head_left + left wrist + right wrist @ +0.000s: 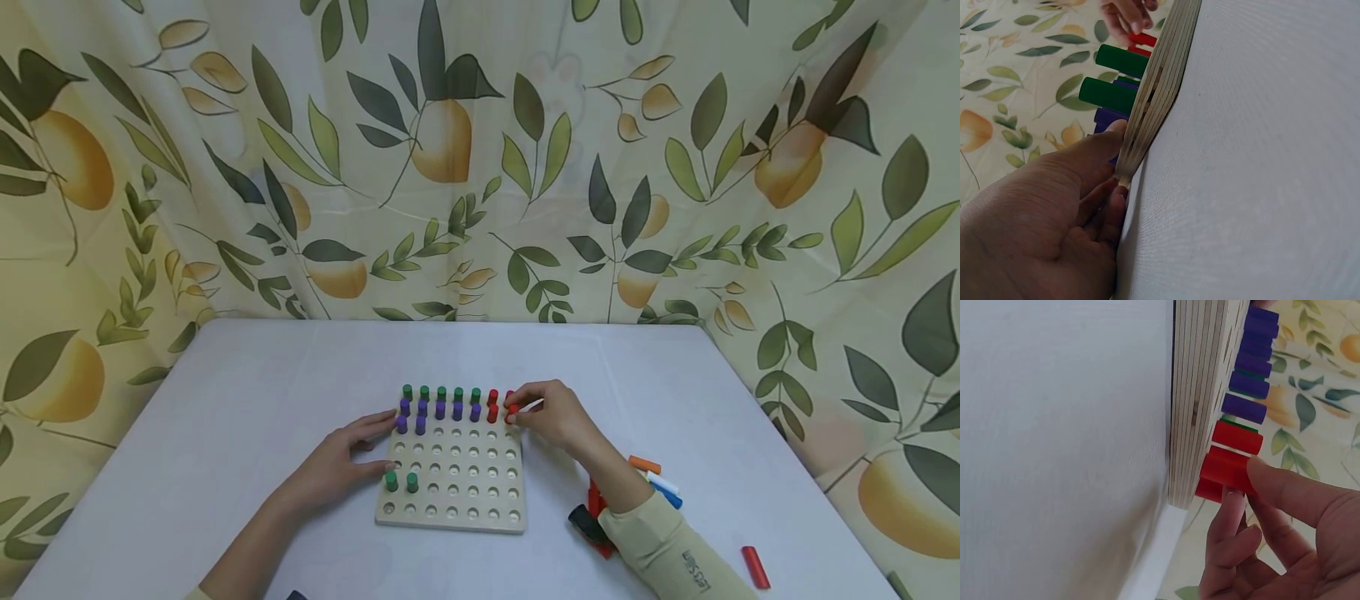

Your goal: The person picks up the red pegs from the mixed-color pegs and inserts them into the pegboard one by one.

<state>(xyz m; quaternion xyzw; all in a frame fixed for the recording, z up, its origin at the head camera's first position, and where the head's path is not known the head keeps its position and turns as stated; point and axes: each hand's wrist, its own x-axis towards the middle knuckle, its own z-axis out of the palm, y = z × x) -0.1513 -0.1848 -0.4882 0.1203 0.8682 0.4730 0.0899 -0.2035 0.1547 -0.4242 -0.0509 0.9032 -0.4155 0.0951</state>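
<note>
A pale wooden pegboard [457, 523] lies on the table, with green, purple and red pegs in its far rows and two green pegs [412, 482] near its front left. My right hand [558, 417] pinches a red peg [1225, 472] between thumb and fingers at the board's right side, close to other red pegs. Whether that peg sits fully in a hole cannot be told. Spread along the board's left edge, my left hand [341, 467] touches it with thumb and fingers stretched apart. In the left wrist view the thumb [1100, 144] rests against the layered edge.
Loose red and black pegs [587, 523] lie under my right forearm, beside orange [645, 465], white and blue ones. A single red peg [756, 567] lies farther right. A dark object [297, 595] shows at the bottom edge. A patterned curtain [480, 208] hangs behind the white table [300, 375].
</note>
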